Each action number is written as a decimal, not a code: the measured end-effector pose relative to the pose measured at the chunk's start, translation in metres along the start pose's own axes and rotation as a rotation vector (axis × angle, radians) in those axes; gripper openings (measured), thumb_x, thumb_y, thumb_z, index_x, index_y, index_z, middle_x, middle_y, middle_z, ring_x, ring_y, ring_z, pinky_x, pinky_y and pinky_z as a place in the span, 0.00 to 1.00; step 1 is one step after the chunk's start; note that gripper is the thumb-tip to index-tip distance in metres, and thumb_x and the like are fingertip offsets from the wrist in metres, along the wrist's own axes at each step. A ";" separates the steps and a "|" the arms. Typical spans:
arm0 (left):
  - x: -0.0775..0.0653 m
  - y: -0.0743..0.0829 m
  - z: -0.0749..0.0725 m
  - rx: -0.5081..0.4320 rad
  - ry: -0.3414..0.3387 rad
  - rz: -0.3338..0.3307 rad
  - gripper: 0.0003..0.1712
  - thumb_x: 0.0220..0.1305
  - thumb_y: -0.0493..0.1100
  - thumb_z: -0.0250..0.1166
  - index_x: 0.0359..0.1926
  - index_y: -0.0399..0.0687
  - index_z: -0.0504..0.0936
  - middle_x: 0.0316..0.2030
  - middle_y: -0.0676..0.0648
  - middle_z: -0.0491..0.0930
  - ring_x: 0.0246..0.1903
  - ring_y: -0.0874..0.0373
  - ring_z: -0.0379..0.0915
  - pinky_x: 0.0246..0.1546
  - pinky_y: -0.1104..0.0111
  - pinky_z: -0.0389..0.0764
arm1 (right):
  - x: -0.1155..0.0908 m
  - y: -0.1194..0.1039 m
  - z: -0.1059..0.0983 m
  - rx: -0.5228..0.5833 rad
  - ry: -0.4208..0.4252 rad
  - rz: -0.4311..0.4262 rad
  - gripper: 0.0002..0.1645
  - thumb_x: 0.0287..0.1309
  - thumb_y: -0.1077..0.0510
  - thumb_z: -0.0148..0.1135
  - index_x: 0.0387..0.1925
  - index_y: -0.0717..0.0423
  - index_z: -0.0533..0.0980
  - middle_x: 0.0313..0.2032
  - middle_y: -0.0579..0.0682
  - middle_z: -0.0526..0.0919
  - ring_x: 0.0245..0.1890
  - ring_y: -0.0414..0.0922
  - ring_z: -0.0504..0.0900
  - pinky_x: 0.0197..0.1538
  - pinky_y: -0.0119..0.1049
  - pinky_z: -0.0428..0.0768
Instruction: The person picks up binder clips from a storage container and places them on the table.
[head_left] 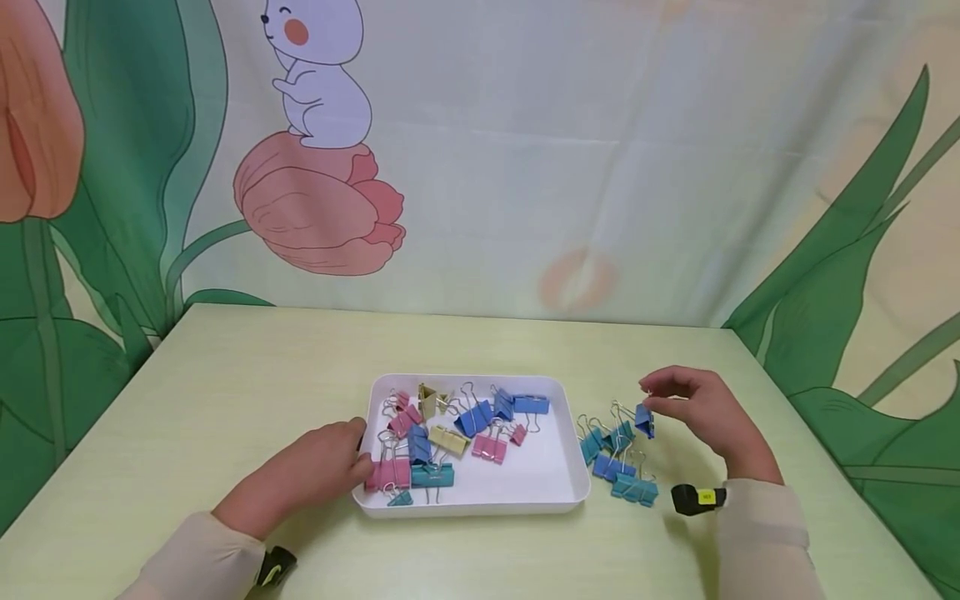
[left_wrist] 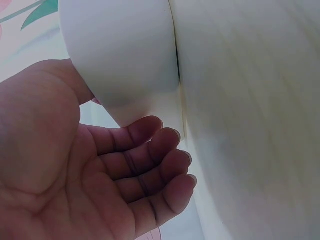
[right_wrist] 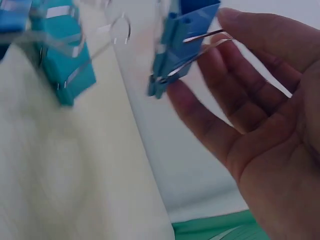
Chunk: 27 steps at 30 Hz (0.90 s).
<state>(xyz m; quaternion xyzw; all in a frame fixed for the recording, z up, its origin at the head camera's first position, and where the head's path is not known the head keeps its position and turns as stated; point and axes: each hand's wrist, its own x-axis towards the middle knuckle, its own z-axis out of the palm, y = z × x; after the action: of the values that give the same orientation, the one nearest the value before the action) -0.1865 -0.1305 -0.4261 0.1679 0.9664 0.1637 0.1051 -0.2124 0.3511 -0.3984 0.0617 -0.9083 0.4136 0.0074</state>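
Note:
My left hand (head_left: 318, 462) grips the left end of the white tray (head_left: 517, 500); in the left wrist view the curled fingers (left_wrist: 157, 170) lie at its outer wall and the thumb tip is hidden behind it. Pink, yellow, blue and teal binder clips lie in the tray, such as a pink binder clip (head_left: 490, 450). To the right of the tray, my right hand (head_left: 701, 408) pinches a blue binder clip (head_left: 644, 421) between thumb and fingers. In the right wrist view this blue binder clip (right_wrist: 182, 42) hangs above the table with its wire handles toward the palm.
Beside the tray's right wall lies a loose group of clips, among them a teal binder clip (head_left: 635, 490) and a blue binder clip (head_left: 613, 467). They stand on a pale yellow table (head_left: 300, 358). A printed fabric backdrop (head_left: 487, 208) hangs behind its far edge.

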 end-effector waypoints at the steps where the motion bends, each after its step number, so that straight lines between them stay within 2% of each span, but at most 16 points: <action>1: 0.000 0.000 0.000 0.001 -0.001 -0.002 0.22 0.61 0.46 0.58 0.49 0.32 0.71 0.31 0.46 0.72 0.31 0.55 0.69 0.36 0.63 0.72 | 0.000 0.002 -0.001 -0.005 -0.010 0.009 0.18 0.57 0.52 0.67 0.48 0.51 0.79 0.49 0.54 0.82 0.49 0.47 0.80 0.54 0.45 0.76; 5: -0.001 0.000 0.000 0.006 0.002 -0.005 0.21 0.61 0.46 0.58 0.48 0.33 0.72 0.30 0.46 0.72 0.31 0.55 0.68 0.36 0.63 0.72 | 0.001 0.008 -0.002 -0.014 -0.045 0.034 0.17 0.57 0.55 0.67 0.48 0.52 0.79 0.49 0.58 0.81 0.48 0.49 0.80 0.55 0.49 0.75; 13: 0.000 -0.002 0.002 0.004 0.018 0.008 0.19 0.61 0.46 0.58 0.46 0.34 0.72 0.28 0.47 0.71 0.29 0.56 0.68 0.33 0.64 0.71 | 0.005 0.016 0.001 -0.026 -0.107 0.038 0.18 0.56 0.57 0.67 0.48 0.58 0.78 0.48 0.60 0.81 0.45 0.49 0.79 0.53 0.45 0.76; 27: 0.001 -0.002 0.002 0.002 0.017 0.005 0.19 0.61 0.46 0.58 0.46 0.34 0.72 0.27 0.47 0.71 0.28 0.56 0.68 0.33 0.64 0.70 | 0.007 0.021 0.006 -0.009 -0.169 0.041 0.16 0.54 0.58 0.68 0.44 0.60 0.78 0.43 0.56 0.82 0.41 0.49 0.78 0.49 0.40 0.76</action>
<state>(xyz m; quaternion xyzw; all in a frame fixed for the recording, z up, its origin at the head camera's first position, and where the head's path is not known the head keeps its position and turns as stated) -0.1871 -0.1316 -0.4291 0.1688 0.9671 0.1642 0.0964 -0.2212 0.3598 -0.4177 0.0778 -0.9086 0.4030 -0.0774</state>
